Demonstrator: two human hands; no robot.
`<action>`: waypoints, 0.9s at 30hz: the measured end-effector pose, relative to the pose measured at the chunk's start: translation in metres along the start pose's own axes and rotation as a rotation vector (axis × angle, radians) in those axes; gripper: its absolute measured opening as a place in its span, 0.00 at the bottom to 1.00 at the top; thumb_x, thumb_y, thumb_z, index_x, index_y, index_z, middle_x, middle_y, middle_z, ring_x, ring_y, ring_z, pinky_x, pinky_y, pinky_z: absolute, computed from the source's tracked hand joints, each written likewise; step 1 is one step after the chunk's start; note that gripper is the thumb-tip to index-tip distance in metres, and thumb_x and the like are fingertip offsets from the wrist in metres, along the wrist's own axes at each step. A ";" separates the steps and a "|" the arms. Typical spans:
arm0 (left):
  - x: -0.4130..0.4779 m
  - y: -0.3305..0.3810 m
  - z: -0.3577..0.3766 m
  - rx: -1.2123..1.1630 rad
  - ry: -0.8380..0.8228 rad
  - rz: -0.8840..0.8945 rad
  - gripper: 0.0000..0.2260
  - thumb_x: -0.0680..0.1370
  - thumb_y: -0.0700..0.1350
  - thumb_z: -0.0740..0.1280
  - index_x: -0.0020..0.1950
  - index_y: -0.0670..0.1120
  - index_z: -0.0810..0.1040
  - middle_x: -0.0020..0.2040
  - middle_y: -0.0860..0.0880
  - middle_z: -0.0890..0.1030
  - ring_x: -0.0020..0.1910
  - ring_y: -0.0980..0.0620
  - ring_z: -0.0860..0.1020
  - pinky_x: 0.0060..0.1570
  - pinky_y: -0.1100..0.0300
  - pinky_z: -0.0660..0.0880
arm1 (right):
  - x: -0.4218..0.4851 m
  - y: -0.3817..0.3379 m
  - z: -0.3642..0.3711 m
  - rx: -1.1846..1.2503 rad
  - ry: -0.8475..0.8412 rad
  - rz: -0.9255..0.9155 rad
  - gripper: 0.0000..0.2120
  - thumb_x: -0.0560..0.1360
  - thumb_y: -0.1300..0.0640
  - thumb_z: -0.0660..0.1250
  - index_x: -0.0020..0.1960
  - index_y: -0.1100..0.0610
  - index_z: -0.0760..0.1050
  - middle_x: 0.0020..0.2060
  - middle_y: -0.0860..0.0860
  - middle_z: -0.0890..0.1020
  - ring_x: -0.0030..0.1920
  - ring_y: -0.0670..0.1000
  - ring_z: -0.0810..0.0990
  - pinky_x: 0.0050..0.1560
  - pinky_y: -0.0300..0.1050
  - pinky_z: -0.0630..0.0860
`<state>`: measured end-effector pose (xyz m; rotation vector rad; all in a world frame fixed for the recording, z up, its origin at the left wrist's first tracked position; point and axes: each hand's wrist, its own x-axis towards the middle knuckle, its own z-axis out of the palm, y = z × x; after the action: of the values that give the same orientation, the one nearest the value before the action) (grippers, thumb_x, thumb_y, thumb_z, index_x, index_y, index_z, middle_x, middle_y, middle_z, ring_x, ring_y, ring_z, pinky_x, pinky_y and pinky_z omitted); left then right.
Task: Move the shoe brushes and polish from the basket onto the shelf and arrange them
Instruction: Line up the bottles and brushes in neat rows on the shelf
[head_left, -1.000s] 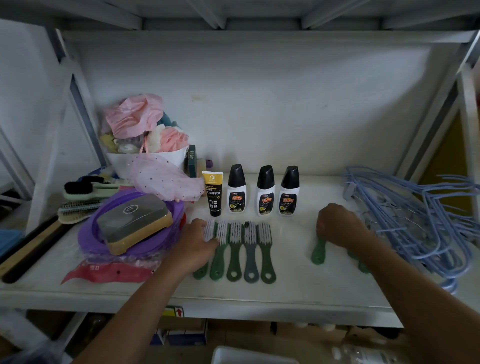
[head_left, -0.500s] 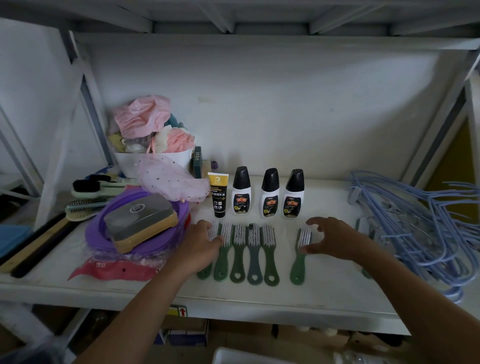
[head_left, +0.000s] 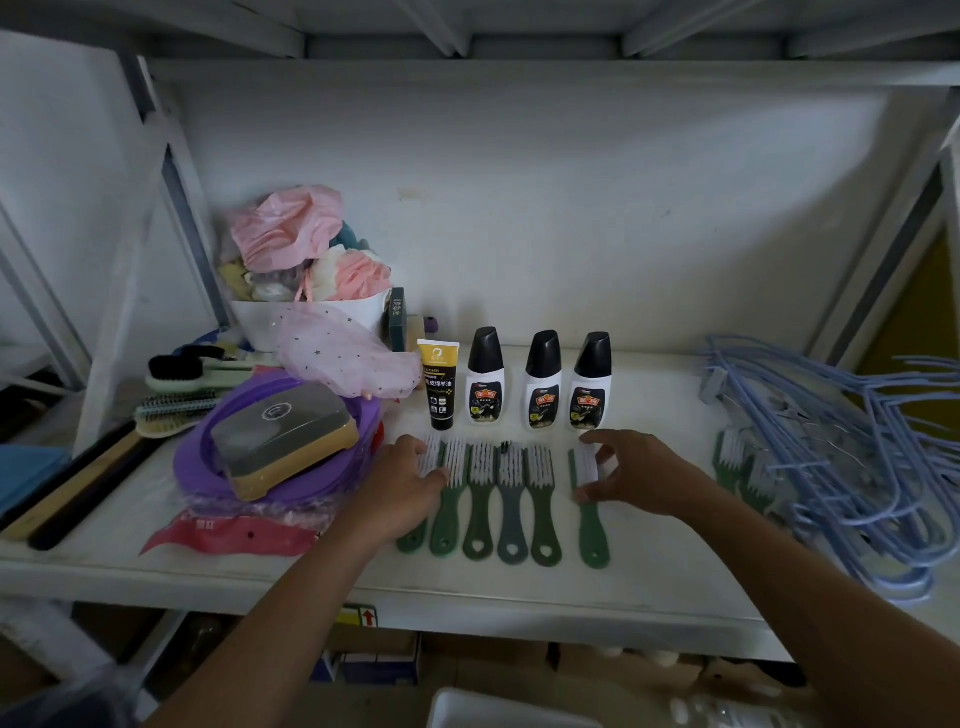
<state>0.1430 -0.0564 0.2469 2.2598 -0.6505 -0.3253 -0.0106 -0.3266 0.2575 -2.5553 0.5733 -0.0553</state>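
- Green plastic marks the loose brush, which lies on the shelf at three o'clock of the row of brushes. A clear gap separates them, and its handle points to six o'clock like theirs.
- The loose brush could swing as it slides toward the row. It is pinched only at the bristle end and the long handle is free, so it might settle crooked or knock its neighbour at nine o'clock.
- The polish bottles and the tube stand upright at twelve o'clock of the row, close behind the knuckles. A lift or backward nudge could tip one, and they stand near enough to topple each other.
- Two stray brushes lie at three o'clock against the blue hangers. Reaching for them could snag a wire and drag the pile.
- If the palm steadying the row shifts sideways, the handles could fan out.
- The right hand reaches in from five o'clock, palm down and low. Its forefinger hooks over the far end of the bristle head and its thumb presses the near end, so the loose brush is pinched between them.
- The left hand comes in from seven o'clock, palm down. Its fingers are fairly straight and rest across the two leftmost brush heads, grasping nothing.
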 end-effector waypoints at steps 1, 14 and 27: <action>0.000 -0.001 0.000 0.003 -0.001 -0.003 0.22 0.80 0.53 0.66 0.71 0.48 0.68 0.68 0.48 0.71 0.65 0.49 0.72 0.62 0.52 0.71 | 0.001 -0.003 0.001 0.005 -0.006 -0.010 0.39 0.64 0.44 0.81 0.71 0.49 0.70 0.56 0.47 0.81 0.43 0.41 0.78 0.45 0.35 0.73; 0.003 -0.003 -0.002 -0.049 -0.011 0.003 0.18 0.80 0.51 0.65 0.69 0.50 0.68 0.68 0.50 0.72 0.56 0.56 0.71 0.47 0.61 0.67 | 0.010 -0.013 0.011 0.008 0.002 -0.067 0.34 0.64 0.45 0.80 0.67 0.49 0.74 0.50 0.41 0.79 0.39 0.36 0.75 0.38 0.30 0.67; 0.002 -0.004 -0.003 -0.059 -0.019 0.003 0.17 0.80 0.50 0.65 0.69 0.51 0.69 0.62 0.54 0.72 0.50 0.62 0.71 0.39 0.67 0.64 | 0.011 -0.014 0.009 -0.017 -0.020 -0.059 0.38 0.65 0.44 0.80 0.71 0.49 0.71 0.60 0.47 0.80 0.39 0.35 0.73 0.42 0.30 0.67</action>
<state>0.1468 -0.0538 0.2461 2.2018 -0.6462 -0.3598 0.0065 -0.3156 0.2556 -2.5857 0.4924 -0.0455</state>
